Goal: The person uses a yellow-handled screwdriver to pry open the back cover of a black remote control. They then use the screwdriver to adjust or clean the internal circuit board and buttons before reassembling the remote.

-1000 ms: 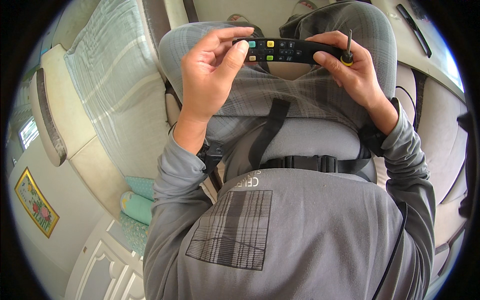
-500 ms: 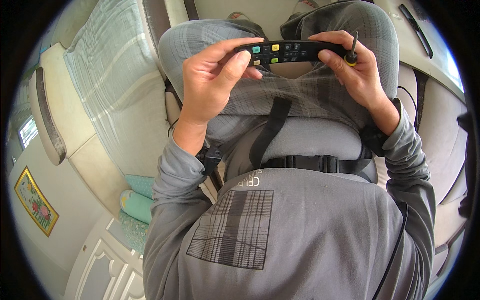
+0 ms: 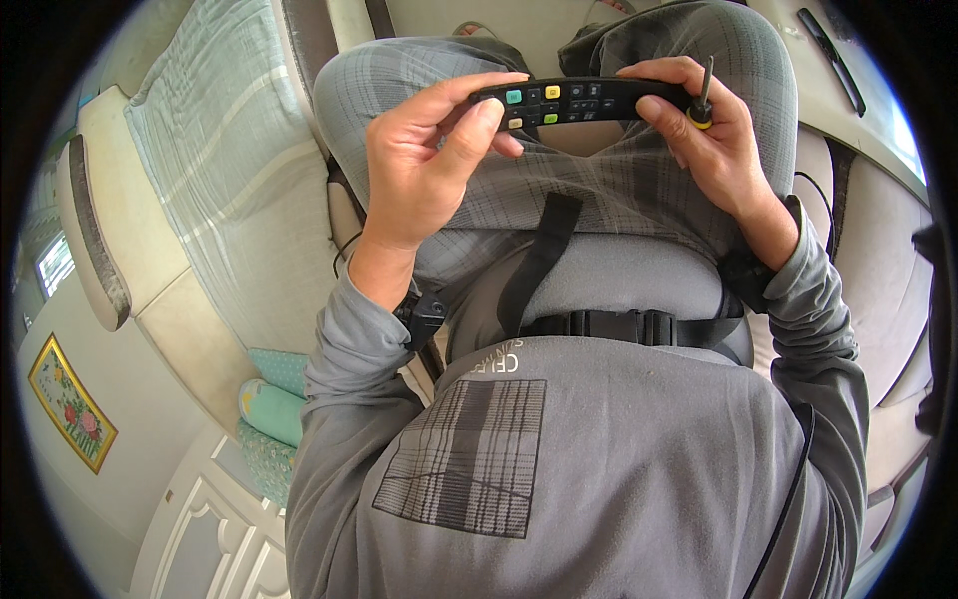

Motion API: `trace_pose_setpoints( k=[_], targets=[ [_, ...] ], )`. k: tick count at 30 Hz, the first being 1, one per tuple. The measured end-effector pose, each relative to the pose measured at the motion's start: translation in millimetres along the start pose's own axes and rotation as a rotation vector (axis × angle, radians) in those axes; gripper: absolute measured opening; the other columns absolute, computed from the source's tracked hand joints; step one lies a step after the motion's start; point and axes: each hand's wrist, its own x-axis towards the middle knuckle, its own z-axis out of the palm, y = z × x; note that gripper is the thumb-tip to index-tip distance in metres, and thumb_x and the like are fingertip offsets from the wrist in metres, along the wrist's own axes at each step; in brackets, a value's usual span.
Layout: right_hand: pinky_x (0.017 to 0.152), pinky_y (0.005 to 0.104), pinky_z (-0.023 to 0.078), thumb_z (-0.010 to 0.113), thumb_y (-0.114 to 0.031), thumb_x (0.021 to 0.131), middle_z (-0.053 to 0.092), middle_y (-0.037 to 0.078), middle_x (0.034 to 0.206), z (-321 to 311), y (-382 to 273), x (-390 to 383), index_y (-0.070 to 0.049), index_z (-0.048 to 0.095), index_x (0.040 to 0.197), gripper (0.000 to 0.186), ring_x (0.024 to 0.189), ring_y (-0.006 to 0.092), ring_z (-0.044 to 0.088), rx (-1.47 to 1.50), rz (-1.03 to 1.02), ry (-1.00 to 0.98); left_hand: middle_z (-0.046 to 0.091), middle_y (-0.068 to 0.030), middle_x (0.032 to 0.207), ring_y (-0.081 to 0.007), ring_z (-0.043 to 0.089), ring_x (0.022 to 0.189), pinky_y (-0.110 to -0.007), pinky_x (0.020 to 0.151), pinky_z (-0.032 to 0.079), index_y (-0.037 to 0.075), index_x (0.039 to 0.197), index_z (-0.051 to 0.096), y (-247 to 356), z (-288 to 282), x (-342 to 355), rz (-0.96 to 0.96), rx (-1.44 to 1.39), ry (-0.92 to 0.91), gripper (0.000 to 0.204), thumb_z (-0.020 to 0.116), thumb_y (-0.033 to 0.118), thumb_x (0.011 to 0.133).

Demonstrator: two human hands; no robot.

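Observation:
A black remote control (image 3: 571,102) with coloured buttons stretches sideways between my two hands, above my lap. My left hand (image 3: 424,155) pinches its left end, thumb on the button face and fingers behind. Its right end lies between the thumb and fingers of my right hand (image 3: 707,140). A small screwdriver (image 3: 703,108) is also tucked in the right hand, its metal shaft pointing up and a yellow band showing on the dark handle. Most of that handle is hidden by the hand.
At the upper right, a long black piece (image 3: 831,62) lies on a pale table (image 3: 878,95). A sofa seat with a light green cover (image 3: 235,130) is on my left, with teal cushions (image 3: 271,411) lower down. A black strap (image 3: 544,265) crosses my lap.
My left hand and the remote control's left end have shifted very slightly to the right. Both grips are the same, and the screwdriver stays in my right hand.

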Motion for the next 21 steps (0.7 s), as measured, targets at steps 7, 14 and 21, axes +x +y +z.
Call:
trace_pose_setpoints(
  k=[7, 14, 21],
  targets=[
    [0.054, 0.0180, 0.035, 0.064, -0.029, 0.108, 0.067, -0.002, 0.090, -0.7, -5.9, 2.6, -0.004, 0.065, 0.129, 0.033, 0.061, -0.0002, 0.044, 0.011, 0.168, -0.088, 0.075, -0.0076, 0.092, -0.0119, 0.074, 0.078, -0.023, 0.069, 0.058, -0.002, 0.119, 0.075, 2.9, 6.2, -0.3, 0.045, 0.031, 0.040, 0.024, 0.065, 0.009, 0.101],
    [0.057, 0.0218, 0.041, 0.062, -0.029, 0.108, 0.069, 0.002, 0.089, 3.7, -5.0, 6.7, -0.001, 0.065, 0.125, 0.033, 0.065, 0.0039, 0.051, 0.008, 0.167, -0.203, 0.074, -0.0059, 0.091, -0.0112, 0.073, 0.076, -0.022, 0.067, 0.057, -0.001, 0.115, 0.077, 4.5, 2.4, -1.4, 0.073, 0.105, 0.035, 0.021, 0.066, 0.010, 0.100],
    [0.084, 0.0288, 0.054, 0.065, -0.022, 0.106, 0.073, 0.007, 0.095, 3.1, -4.0, 6.2, 0.001, 0.065, 0.126, 0.030, 0.090, 0.0132, 0.069, -0.038, 0.052, -0.166, 0.074, -0.0081, 0.092, -0.0127, 0.073, 0.078, -0.023, 0.070, 0.057, -0.001, 0.122, 0.065, -2.0, 3.7, 1.3, 0.125, 0.004, 0.120, 0.027, 0.073, 0.006, 0.097]
  ],
)
